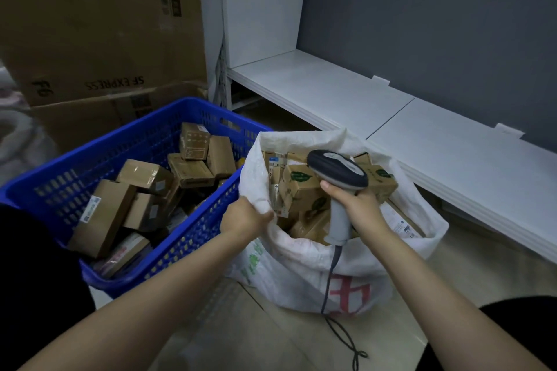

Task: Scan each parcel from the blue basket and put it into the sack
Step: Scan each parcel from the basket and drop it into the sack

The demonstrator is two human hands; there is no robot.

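room: tan floor (pixel 271 340), grey wall (pixel 437 24) at back right
cartons (pixel 90 24): big brown ones stacked far left, behind the basket, print upside down
basket (pixel 193 235): blue, slotted walls, on the floor at left, its right wall touching the sack
parcels (pixel 104 214): small brown boxes jumbled inside the basket, some with labels
left hand (pixel 244 217): fingers curled over the sack's near-left rim, gripping the fabric
sack (pixel 301 274): white woven, red print on front, mouth open, centre
sacked parcels (pixel 304 190): brown boxes piled high inside the sack
scanner (pixel 337 172): dark head, grey handle, upright over the sack mouth
right hand (pixel 358 205): wrapped round the scanner handle
cable (pixel 330 280): hangs from the handle base down the sack front to the floor
shelf (pixel 331 90): white, low, along the wall at right
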